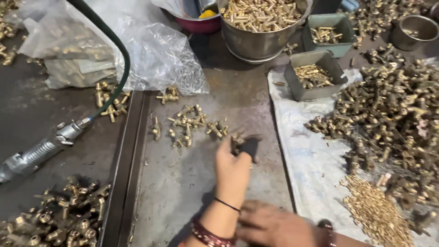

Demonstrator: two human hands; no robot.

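Left hand (232, 167) reaches forward, fingers curled; right hand (270, 225) lies blurred, low, palm down.

Metal workshop: heaped brass fittings (393, 105), air tool (41, 151), steel bench (206, 183).

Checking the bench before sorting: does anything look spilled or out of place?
Yes. A few brass fittings lie loose on the metal table beside the steel bowl, outside any container. A small cluster of fittings is scattered mid-table, just beyond the left hand.
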